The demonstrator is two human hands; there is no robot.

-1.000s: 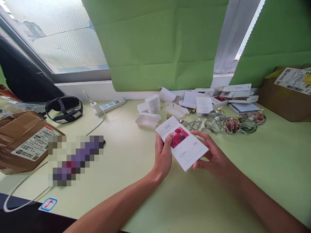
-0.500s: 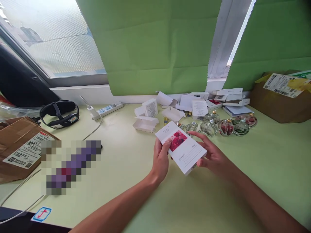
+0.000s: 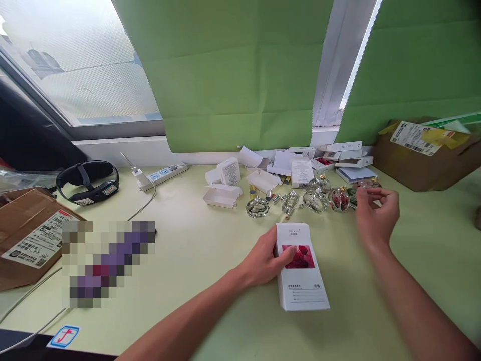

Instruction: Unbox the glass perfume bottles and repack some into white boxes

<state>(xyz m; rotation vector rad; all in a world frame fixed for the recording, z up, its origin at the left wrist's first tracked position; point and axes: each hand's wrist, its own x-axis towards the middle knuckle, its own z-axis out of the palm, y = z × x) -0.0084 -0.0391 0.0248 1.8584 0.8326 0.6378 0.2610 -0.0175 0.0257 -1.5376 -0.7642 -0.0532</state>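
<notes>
At the far left we see a brown box (image 3: 26, 235) and a headband (image 3: 87, 176) on the tabletop (image 3: 188, 250). In the middle, our left hand (image 3: 263, 260) lies on a white box (image 3: 300, 265), its grip pressing the box's left edge. At the right, our right hand (image 3: 376, 215) has a loose, empty grip beside the glass bottles (image 3: 315, 198).

Bare forearms, hands (image 3: 263, 260), no sleeves
</notes>
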